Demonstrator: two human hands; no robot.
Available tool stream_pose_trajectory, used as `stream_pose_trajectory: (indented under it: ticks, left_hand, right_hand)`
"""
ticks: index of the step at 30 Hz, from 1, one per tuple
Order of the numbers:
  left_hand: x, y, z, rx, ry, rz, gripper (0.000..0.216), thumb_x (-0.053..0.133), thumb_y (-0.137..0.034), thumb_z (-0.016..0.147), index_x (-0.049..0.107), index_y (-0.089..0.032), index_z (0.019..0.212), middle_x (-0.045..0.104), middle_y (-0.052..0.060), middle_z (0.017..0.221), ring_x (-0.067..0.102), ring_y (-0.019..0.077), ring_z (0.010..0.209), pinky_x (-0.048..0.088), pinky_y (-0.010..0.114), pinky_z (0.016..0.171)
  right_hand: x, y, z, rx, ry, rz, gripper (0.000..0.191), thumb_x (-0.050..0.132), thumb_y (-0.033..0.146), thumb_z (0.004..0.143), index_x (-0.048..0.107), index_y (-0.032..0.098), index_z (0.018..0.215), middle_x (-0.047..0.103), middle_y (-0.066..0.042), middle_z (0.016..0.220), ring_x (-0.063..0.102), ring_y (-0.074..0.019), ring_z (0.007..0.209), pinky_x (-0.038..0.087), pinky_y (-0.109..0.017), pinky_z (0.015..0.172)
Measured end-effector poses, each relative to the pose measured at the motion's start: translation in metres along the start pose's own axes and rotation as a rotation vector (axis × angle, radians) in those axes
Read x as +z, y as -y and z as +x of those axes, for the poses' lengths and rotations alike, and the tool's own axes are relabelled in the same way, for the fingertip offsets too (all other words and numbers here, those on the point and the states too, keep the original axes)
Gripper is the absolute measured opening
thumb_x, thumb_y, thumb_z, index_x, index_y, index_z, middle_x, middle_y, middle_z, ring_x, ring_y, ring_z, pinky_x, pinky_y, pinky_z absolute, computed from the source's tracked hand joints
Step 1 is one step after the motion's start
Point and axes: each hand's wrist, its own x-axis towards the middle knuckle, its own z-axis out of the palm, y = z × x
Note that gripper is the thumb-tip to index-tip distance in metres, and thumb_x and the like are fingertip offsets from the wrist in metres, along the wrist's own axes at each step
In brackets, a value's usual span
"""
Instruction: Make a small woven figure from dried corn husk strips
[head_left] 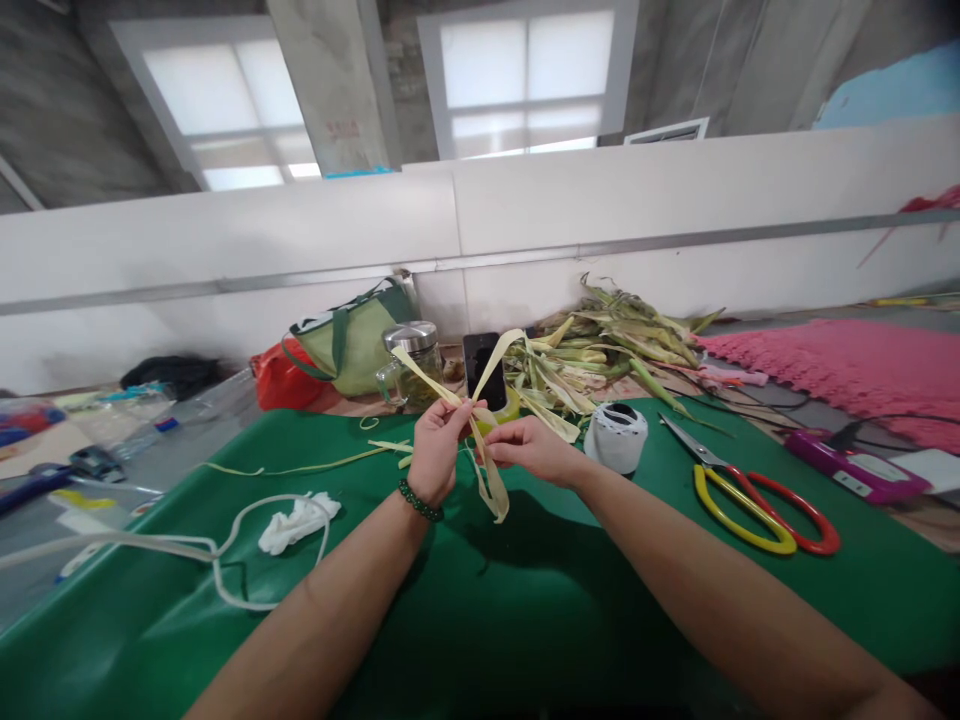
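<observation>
Strips of pale corn husk (492, 374) cross between my two hands above the green mat. My left hand (437, 445), with a dark green bead bracelet at its wrist, pinches them where they meet. Two ends spread upward from there, and another part hangs below. My right hand (531, 447) is closed at the fingertips on the lower part of the husk strip. A phone (480, 368) stands upright just behind the hands, partly covered by the strip. Something yellow-green at the phone's foot is mostly hidden.
Scissors (739, 500) with red and yellow handles lie at right, beside a white roll (616, 437). A heap of corn husks (615, 335), a lidded glass mug (412, 365) and a green bag (352, 345) stand behind. White cable (214, 550) and crumpled tissue (298, 523) lie left.
</observation>
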Motion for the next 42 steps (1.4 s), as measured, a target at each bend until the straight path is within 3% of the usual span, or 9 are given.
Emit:
stream_pose_trajectory:
  ticks: [8,11,14,19,24,27,31,37,42]
  left_hand:
    - [0.0,0.003,0.0,0.067,0.034,0.043,0.031,0.081,-0.034,0.054,0.06,-0.014,0.064,0.072,0.003,0.066,0.066,0.0136,0.065,0.049,0.024,0.066]
    - [0.0,0.005,-0.001,0.099,0.042,0.088,0.029,0.079,-0.035,0.058,0.063,-0.014,0.069,0.072,0.004,0.068,0.066,0.0148,0.065,0.05,0.026,0.066]
    - [0.001,0.007,-0.002,0.114,0.063,0.119,0.029,0.078,-0.036,0.059,0.063,-0.014,0.068,0.072,0.005,0.067,0.067,0.0161,0.064,0.05,0.027,0.064]
    - [0.002,0.009,-0.002,0.128,0.065,0.142,0.03,0.079,-0.036,0.058,0.063,-0.013,0.068,0.073,0.006,0.066,0.067,0.0169,0.065,0.05,0.027,0.065]
    - [0.002,0.008,-0.004,0.107,0.069,0.124,0.034,0.079,-0.041,0.058,0.065,-0.013,0.072,0.072,0.006,0.068,0.066,0.0165,0.062,0.049,0.025,0.058]
    - [0.001,0.007,-0.006,0.099,0.09,0.097,0.035,0.078,-0.042,0.059,0.066,-0.013,0.074,0.072,0.006,0.07,0.065,0.016,0.064,0.05,0.026,0.061]
    - [0.001,0.008,-0.006,0.105,0.121,0.102,0.032,0.076,-0.04,0.062,0.066,-0.014,0.078,0.073,0.007,0.077,0.066,0.017,0.069,0.051,0.029,0.07]
    - [-0.003,0.02,-0.006,0.161,0.122,0.294,0.026,0.07,-0.036,0.069,0.067,-0.014,0.082,0.07,0.006,0.077,0.064,0.0182,0.074,0.05,0.029,0.072]
    - [-0.004,0.021,-0.005,0.219,0.125,0.438,0.022,0.068,-0.031,0.071,0.068,-0.014,0.085,0.069,0.005,0.075,0.064,0.0172,0.07,0.049,0.026,0.066]
  right_hand:
    - [-0.002,0.005,-0.002,0.112,-0.078,-0.014,0.007,0.062,0.019,0.065,0.066,0.013,0.066,0.058,0.004,0.049,0.039,-0.0031,0.032,0.027,-0.016,0.034]
    - [0.001,0.005,-0.001,0.185,-0.1,0.113,0.014,0.062,0.013,0.062,0.062,0.015,0.076,0.068,0.0,0.062,0.048,-0.0052,0.034,0.037,-0.017,0.035]
    - [0.003,0.006,0.0,0.191,-0.138,0.127,0.017,0.062,0.014,0.065,0.063,0.014,0.082,0.066,0.002,0.057,0.054,-0.0071,0.038,0.044,-0.018,0.041]
    - [0.002,0.004,0.0,0.084,-0.154,-0.002,0.013,0.062,0.026,0.072,0.061,0.014,0.067,0.06,0.003,0.049,0.051,-0.0063,0.035,0.042,-0.017,0.037]
    - [0.002,-0.003,0.002,-0.038,-0.155,-0.053,0.007,0.06,0.022,0.072,0.062,0.016,0.073,0.067,0.001,0.067,0.047,-0.0043,0.032,0.038,-0.017,0.033]
    - [0.001,-0.004,0.003,0.0,-0.183,0.003,0.013,0.063,0.022,0.07,0.066,0.016,0.081,0.069,0.0,0.072,0.055,-0.0066,0.039,0.045,-0.017,0.039]
    - [-0.001,-0.003,0.003,0.051,-0.209,0.103,0.021,0.072,0.033,0.065,0.064,0.015,0.071,0.066,-0.001,0.061,0.061,-0.0109,0.045,0.049,-0.019,0.044]
    - [-0.006,-0.001,0.004,0.045,-0.274,0.061,0.032,0.073,0.045,0.064,0.064,0.015,0.071,0.055,0.004,0.044,0.046,-0.0063,0.031,0.034,-0.017,0.031]
    - [-0.005,0.001,0.002,-0.002,-0.295,0.036,0.031,0.07,0.045,0.067,0.064,0.015,0.071,0.059,0.002,0.051,0.038,-0.0044,0.031,0.026,-0.019,0.03]
